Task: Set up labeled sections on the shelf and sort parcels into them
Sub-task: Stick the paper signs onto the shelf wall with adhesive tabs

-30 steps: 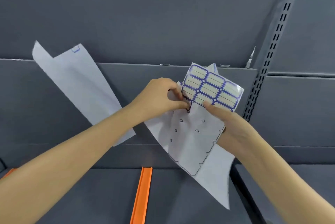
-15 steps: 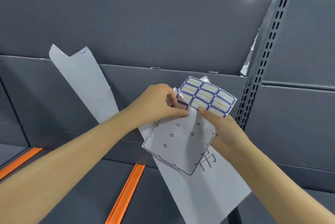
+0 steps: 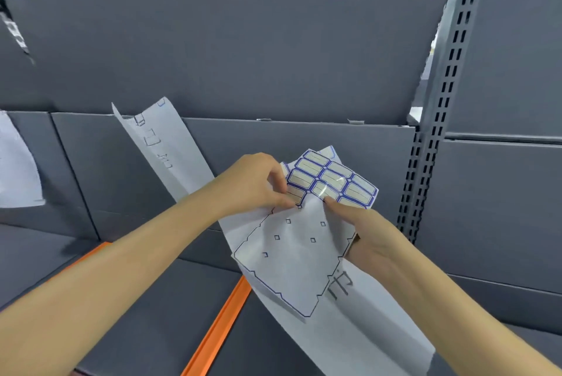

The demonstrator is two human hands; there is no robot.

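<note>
While you hold the white label sheet with blue-bordered rectangular stickers (image 3: 331, 181) up in front of the grey metal shelf (image 3: 273, 56), your left hand (image 3: 255, 184) curls over the sheet's lower-left corner. Its thumb and forefinger are pinched together on the edge of one sticker there. I cannot tell whether that sticker has lifted.

Your right hand (image 3: 368, 232) grips the same sheet from the right. The thumb lies flat on top, just below the stickers, and the other fingers are hidden behind the paper. The lower half of the sheet is bare white backing with a blue outline and a few small square marks.

Behind the sheet, a long white paper strip with handwritten marks (image 3: 170, 147) runs diagonally from the shelf's back panel at upper left down past your right wrist. I cannot tell whether your right hand holds it too.

Below your arms, a narrow orange plastic divider strip (image 3: 219, 324) lies on the shelf deck. A second white paper (image 3: 16, 169) hangs at the far left, and a grey perforated steel upright (image 3: 441, 132) stands at the right.
</note>
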